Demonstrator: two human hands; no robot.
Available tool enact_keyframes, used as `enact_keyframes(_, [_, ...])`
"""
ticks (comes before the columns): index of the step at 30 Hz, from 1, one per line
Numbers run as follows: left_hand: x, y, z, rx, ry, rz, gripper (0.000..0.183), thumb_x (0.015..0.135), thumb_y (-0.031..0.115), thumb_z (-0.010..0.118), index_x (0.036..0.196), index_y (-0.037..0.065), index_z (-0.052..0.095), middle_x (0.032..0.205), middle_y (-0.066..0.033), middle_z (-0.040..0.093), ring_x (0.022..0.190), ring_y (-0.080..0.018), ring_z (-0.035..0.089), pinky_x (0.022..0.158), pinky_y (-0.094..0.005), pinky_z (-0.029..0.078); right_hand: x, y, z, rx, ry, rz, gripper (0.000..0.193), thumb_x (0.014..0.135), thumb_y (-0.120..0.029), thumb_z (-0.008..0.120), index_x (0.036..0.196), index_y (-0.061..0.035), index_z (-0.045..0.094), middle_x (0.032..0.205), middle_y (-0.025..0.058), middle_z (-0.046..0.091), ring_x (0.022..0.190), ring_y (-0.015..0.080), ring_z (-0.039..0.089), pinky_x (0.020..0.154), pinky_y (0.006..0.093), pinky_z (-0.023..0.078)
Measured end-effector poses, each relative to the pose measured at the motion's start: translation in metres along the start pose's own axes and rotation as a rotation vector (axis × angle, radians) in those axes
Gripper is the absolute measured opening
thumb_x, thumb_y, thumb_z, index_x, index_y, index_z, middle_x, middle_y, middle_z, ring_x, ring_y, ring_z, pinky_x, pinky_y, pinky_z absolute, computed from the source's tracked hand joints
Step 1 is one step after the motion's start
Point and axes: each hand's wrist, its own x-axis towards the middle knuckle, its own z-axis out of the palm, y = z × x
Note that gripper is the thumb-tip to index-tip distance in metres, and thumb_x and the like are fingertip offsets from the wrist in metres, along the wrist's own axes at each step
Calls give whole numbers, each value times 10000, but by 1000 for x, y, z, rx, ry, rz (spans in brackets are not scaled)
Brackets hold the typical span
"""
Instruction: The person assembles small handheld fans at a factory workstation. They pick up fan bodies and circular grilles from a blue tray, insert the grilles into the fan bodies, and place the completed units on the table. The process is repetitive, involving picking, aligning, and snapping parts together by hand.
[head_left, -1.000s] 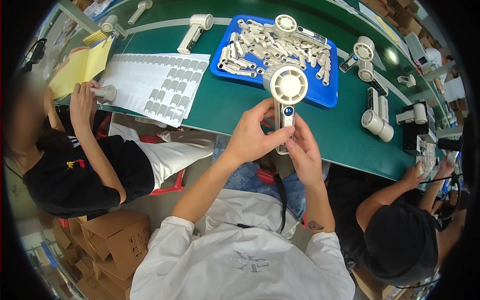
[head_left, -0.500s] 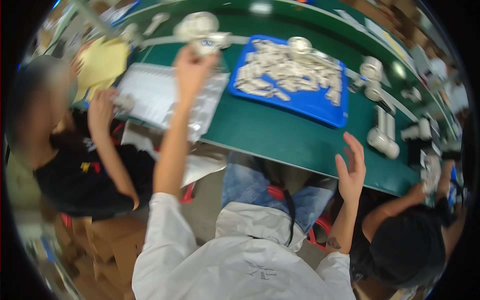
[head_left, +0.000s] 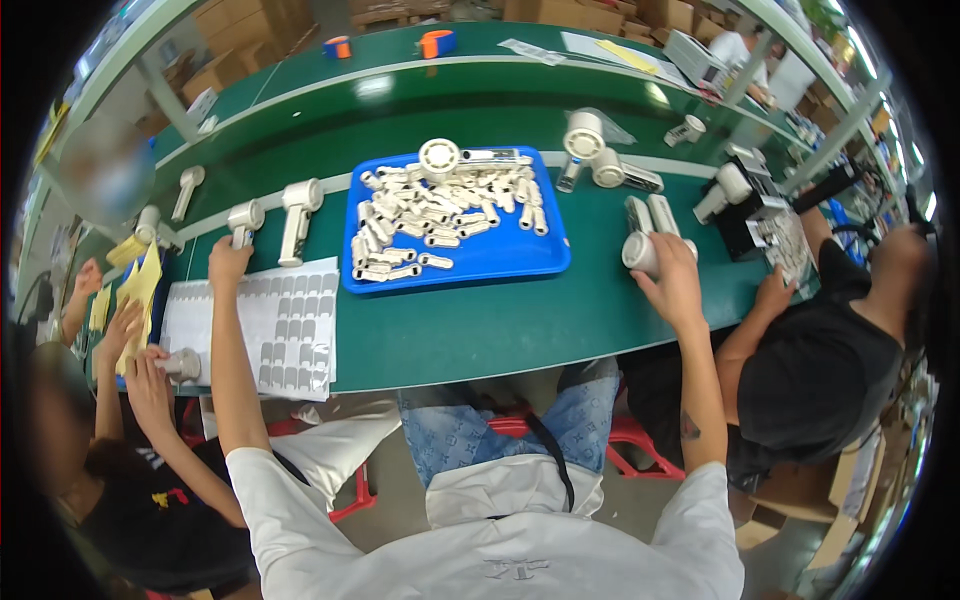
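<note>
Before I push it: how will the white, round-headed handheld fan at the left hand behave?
The white, round-headed handheld fan at the left hand may rock or roll, given its rounded head. Its smooth casing looks stiff, perhaps slippery. Likely top-heavy: head wider than handle.

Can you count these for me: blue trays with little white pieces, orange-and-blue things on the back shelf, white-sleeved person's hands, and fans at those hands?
Blue tray: 1
Orange-and-blue things: 2
Hands, left hand and right hand: 2
Fans, one at the left and two at the right: 3
Total: 8
</note>
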Motion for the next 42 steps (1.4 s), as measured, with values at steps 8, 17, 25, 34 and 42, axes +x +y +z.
enact_keyframes(8, [-113,189,-7,-569,-132,700,208,816,179,706,981,52,714,982,-120,714,988,-258,663,892,-372,505,11,-109,-53,722,-324,-103,592,713,-191,765,1234,-34,531,1051,155,627,1004,321,632,887,377,500])
enact_keyframes(17, [-189,303,62,-291,-157,1054,220,777,183,743,972,81,734,943,-107,688,950,-311,619,849,-429,492,27,-159,35,684,-463,-417,568,797,-343,749,1241,-55,542,1154,158,572,1047,369,602,884,436,491])
enact_keyframes(25, [-196,307,83,-355,82,1012,75,720,109,716,788,81,728,808,-93,697,916,-292,607,824,-452,462,1,-119,30,481,-309,-394,482,768,-136,767,1211,-69,591,1149,119,572,1064,322,575,902,416,475])
enact_keyframes(34, [-203,299,72,-228,-25,955,140,740,119,749,877,98,735,894,-73,695,972,-288,596,879,-429,449,-2,-132,27,787,-408,-235,224,907,-116,625,1114,-41,667,1059,142,683,986,328,637,878,417,503])
enact_keyframes(42, [-205,299,63,-298,-45,1050,100,719,98,757,813,86,724,857,-73,692,924,-274,604,888,-419,458,-1,-129,48,729,-157,-254,211,922,-131,598,1095,-35,669,1011,140,686,941,335,637,845,423,507])
